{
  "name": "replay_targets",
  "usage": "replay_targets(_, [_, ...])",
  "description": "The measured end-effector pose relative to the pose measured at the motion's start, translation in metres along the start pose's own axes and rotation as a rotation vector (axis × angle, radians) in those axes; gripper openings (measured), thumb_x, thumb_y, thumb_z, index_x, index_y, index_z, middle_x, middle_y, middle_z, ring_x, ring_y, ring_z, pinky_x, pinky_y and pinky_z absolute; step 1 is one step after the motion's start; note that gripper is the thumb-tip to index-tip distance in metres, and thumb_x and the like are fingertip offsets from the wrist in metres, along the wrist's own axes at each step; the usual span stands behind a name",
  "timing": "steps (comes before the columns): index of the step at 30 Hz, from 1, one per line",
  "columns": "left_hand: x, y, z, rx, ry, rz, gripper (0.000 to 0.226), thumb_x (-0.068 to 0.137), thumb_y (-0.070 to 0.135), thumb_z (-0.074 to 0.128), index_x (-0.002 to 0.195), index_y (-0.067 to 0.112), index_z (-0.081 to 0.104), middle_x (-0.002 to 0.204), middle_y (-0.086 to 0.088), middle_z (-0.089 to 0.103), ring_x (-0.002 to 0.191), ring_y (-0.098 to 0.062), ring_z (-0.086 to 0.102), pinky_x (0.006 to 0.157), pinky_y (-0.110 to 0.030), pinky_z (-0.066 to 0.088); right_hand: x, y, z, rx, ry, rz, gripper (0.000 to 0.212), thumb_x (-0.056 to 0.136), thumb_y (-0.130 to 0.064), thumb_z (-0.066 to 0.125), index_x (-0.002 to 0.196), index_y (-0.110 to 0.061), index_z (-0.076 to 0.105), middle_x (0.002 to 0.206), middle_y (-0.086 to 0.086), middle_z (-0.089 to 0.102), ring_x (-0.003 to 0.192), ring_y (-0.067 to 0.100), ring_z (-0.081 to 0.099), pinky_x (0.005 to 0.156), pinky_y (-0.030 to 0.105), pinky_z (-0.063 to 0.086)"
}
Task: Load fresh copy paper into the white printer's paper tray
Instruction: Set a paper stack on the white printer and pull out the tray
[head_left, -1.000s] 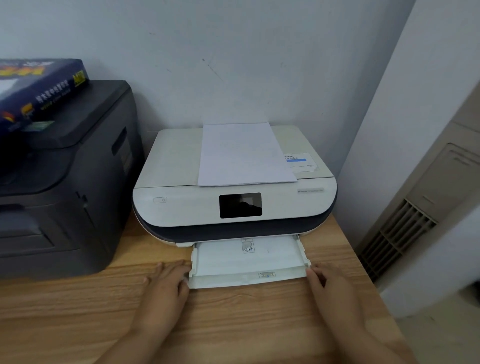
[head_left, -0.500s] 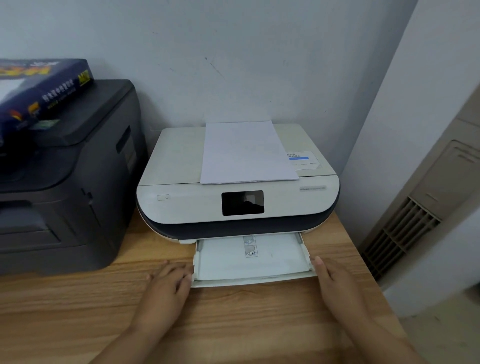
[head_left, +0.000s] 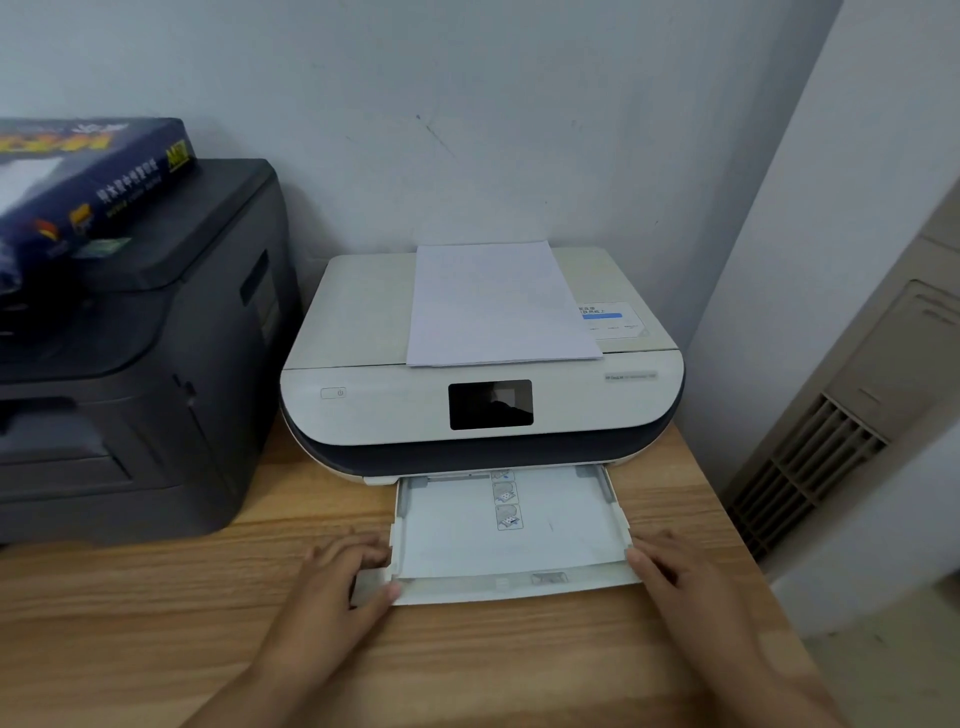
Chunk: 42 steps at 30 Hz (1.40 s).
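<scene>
The white printer (head_left: 384, 410) stands on a wooden table, with a thin stack of white copy paper (head_left: 498, 301) lying flat on its lid. Its white paper tray (head_left: 467, 591) is drawn out from the front slot toward me, and the tray floor shows bare with printed icons. My left hand (head_left: 332, 587) grips the tray's front-left corner, thumb on the front rim. My right hand (head_left: 685, 582) holds the front-right corner.
A large black printer (head_left: 130, 389) stands to the left, with a dark blue paper ream (head_left: 88, 182) on top. The wooden table (head_left: 130, 623) ends just right of the white printer. A beige unit with a vent grille (head_left: 810, 467) stands to the right.
The tray has slid further out of the printer toward me, with both hands moving back along with it. The paper on the lid has not moved.
</scene>
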<state>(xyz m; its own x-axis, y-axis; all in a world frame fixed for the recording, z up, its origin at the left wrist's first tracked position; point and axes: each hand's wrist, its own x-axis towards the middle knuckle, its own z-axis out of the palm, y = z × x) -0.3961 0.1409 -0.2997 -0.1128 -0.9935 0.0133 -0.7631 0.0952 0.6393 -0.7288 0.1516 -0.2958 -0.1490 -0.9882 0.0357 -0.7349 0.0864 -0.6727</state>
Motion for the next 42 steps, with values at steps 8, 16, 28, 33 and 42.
replay_targets(8, [0.005, -0.002, 0.001, 0.126, -0.164, -0.046, 0.066, 0.09, 0.045, 0.047, 0.144, 0.033, 0.011, 0.143, 0.026, 0.0, 0.135, 0.003, -0.01, 0.113, -0.027, -0.009, -0.005, 0.005, -0.002, -0.051, -0.088, 0.057, 0.043, 0.082, -0.036, 0.065, 0.124, -0.031, 0.058, 0.135, -0.014, 0.054, 0.138, 0.009, 0.03, 0.114, 0.034, 0.026])
replay_targets(16, [-0.003, -0.008, 0.001, 0.127, -0.217, -0.027, 0.106, 0.052, 0.086, 0.026, 0.144, 0.036, 0.01, 0.15, 0.023, -0.002, 0.136, 0.003, -0.013, 0.109, -0.021, -0.012, -0.017, 0.001, -0.007, -0.066, -0.084, 0.072, 0.041, 0.082, -0.032, 0.066, 0.123, -0.031, 0.058, 0.132, -0.016, 0.053, 0.139, 0.009, 0.029, 0.109, 0.026, 0.027])
replay_targets(28, [-0.024, -0.007, 0.001, 0.261, -0.269, -0.019, 0.1, 0.044, 0.091, 0.011, 0.13, 0.044, -0.008, 0.141, 0.028, -0.013, 0.135, 0.002, -0.017, 0.107, -0.021, -0.014, -0.037, 0.005, -0.014, -0.124, -0.159, 0.056, 0.044, 0.082, -0.032, 0.067, 0.124, -0.034, 0.055, 0.136, -0.015, 0.051, 0.14, 0.014, 0.027, 0.112, 0.027, 0.018])
replay_targets(33, [-0.032, -0.008, 0.002, 0.243, -0.266, 0.0, 0.101, 0.045, 0.089, 0.015, 0.132, 0.043, -0.006, 0.141, 0.029, -0.012, 0.133, 0.003, -0.017, 0.107, -0.02, -0.014, -0.045, 0.01, -0.013, -0.1, -0.14, 0.042, 0.046, 0.076, -0.042, 0.069, 0.12, -0.031, 0.061, 0.122, -0.023, 0.052, 0.137, 0.015, 0.033, 0.102, 0.021, 0.025])
replay_targets(42, [-0.04, -0.011, 0.005, 0.194, -0.2, 0.019, 0.122, 0.037, 0.097, -0.003, 0.144, 0.038, 0.009, 0.146, 0.028, -0.004, 0.135, 0.006, -0.013, 0.108, -0.019, -0.011, -0.049, 0.009, -0.013, -0.135, -0.124, 0.041, 0.045, 0.081, -0.037, 0.066, 0.125, -0.032, 0.056, 0.134, -0.015, 0.054, 0.139, 0.008, 0.028, 0.109, 0.025, 0.025])
